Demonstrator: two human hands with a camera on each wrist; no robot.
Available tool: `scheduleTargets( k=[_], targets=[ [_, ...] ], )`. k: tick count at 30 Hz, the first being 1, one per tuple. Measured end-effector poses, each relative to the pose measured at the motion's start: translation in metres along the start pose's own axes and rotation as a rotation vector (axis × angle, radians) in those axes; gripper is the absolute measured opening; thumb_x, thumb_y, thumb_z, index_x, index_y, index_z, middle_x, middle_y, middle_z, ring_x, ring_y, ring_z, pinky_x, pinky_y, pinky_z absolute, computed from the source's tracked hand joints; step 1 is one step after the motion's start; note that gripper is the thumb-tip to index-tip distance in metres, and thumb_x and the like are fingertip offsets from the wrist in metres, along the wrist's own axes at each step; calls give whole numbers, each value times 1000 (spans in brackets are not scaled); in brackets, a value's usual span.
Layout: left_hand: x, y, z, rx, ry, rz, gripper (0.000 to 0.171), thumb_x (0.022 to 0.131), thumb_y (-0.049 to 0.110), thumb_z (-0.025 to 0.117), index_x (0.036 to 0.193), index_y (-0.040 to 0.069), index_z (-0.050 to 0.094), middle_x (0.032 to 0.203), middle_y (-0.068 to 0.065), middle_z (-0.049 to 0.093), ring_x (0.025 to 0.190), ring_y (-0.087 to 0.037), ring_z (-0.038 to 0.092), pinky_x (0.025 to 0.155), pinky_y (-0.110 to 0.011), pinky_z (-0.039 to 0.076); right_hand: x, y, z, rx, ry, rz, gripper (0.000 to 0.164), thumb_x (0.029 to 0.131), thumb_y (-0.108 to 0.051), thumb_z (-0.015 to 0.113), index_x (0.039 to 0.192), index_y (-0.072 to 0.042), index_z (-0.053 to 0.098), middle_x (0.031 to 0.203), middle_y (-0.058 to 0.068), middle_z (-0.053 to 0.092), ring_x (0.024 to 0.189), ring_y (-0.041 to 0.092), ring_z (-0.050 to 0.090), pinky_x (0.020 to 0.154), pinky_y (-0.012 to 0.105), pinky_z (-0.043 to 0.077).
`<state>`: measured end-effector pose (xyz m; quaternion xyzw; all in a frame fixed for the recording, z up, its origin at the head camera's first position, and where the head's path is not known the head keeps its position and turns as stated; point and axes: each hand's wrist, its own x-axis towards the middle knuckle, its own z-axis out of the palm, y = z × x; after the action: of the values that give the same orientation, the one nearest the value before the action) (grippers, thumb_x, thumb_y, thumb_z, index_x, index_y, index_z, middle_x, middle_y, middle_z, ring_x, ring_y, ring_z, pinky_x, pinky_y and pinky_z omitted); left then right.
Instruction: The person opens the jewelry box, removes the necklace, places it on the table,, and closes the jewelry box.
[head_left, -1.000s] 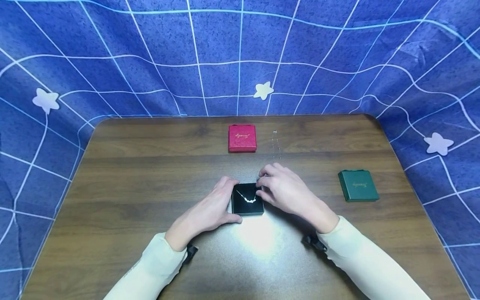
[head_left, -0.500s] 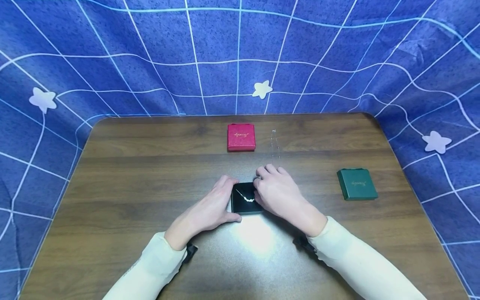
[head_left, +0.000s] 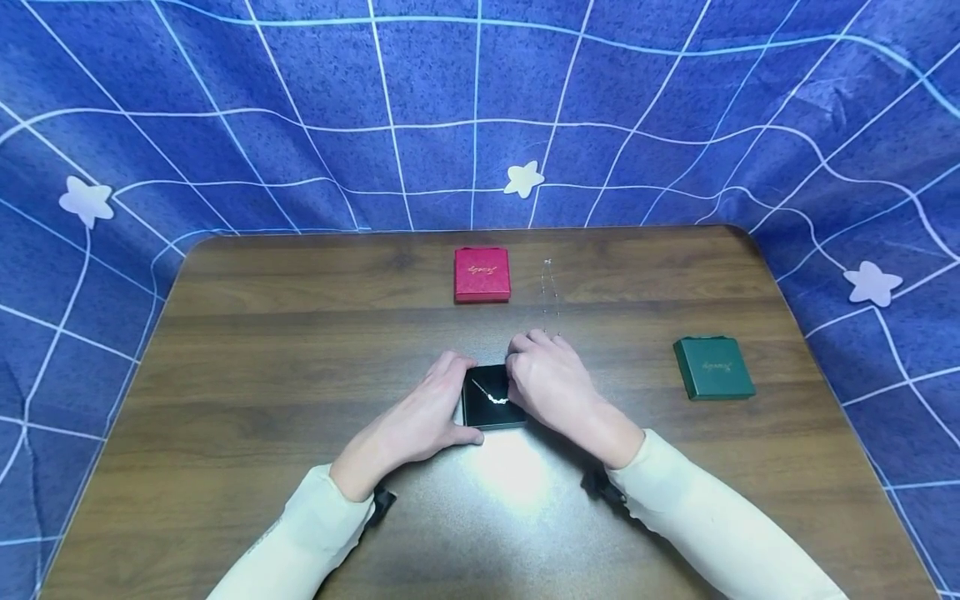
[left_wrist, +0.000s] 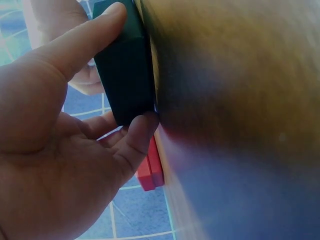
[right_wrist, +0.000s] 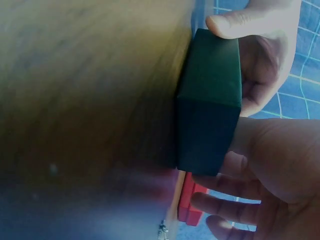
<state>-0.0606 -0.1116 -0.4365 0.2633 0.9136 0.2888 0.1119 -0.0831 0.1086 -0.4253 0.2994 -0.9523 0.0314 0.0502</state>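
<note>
A small dark green jewelry box base [head_left: 491, 414] sits on the wooden table, its black insert bearing a silver necklace [head_left: 491, 395] with a row of sparkling stones. My left hand [head_left: 420, 417] grips the box from the left, thumb at its near side and fingers at the far side. In the left wrist view, the thumb [left_wrist: 97, 37] presses on the box wall [left_wrist: 127, 75]. My right hand [head_left: 551, 379] bends over the box's right edge, covering the chain's right end. Its thumb and index fingertips are hidden; in the right wrist view other fingers [right_wrist: 227, 207] extend beyond the box [right_wrist: 207, 135].
A red lidded jewelry box [head_left: 482, 276] stands toward the table's back edge. Right of it lies a thin silver chain [head_left: 551, 287]. A green lid [head_left: 715, 368] with gold lettering rests at the right. Blue grid cloth [head_left: 420, 83] hangs behind the table [head_left: 300, 333].
My right hand has shifted left and turned further over the box's right edge, hiding its thumb and the chain's right end. The left hand and the box have stayed in place.
</note>
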Motion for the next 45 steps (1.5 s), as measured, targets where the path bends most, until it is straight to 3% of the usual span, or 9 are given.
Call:
scheduleTargets(
  k=[19,25,34,39,45],
  targets=[
    [-2,1,1,-5,14,16,92,75,27,99,142,-8,49,133,-17,51,124,-30,53,114,-45,44,1,2,9,15,68,-40,5,78,-16,78,79,-13,75,96,-5,65,90,21,55,72,35,43],
    [-2,1,1,-4,14,8,91,75,27,99,142,-8,49,134,-17,51,124,-29,53,113,-44,44,-2,0,4,-32,68,-41,6,82,-20,80,85,-15,79,101,-5,66,92,21,56,72,35,43],
    [-3,1,-2,4,16,7,91,75,28,99,142,-7,49,132,-16,52,121,-29,54,112,-43,45,5,-10,-7,-110,-67,34,10,86,-22,76,93,-16,79,104,-2,65,98,23,54,77,39,42],
    [-3,1,-2,5,9,2,91,76,28,99,143,-7,49,133,-15,51,122,-28,54,112,-41,45,9,-7,-6,-69,-88,40,8,84,-18,77,91,-17,81,105,-5,68,103,21,57,81,39,44],
    [-3,1,-3,0,0,0,90,76,27,99,144,-6,49,133,-14,52,122,-26,53,111,-41,46,6,-1,-4,11,-28,-26,3,80,-18,80,82,-15,80,107,-7,69,103,20,58,80,39,43]
  ],
)
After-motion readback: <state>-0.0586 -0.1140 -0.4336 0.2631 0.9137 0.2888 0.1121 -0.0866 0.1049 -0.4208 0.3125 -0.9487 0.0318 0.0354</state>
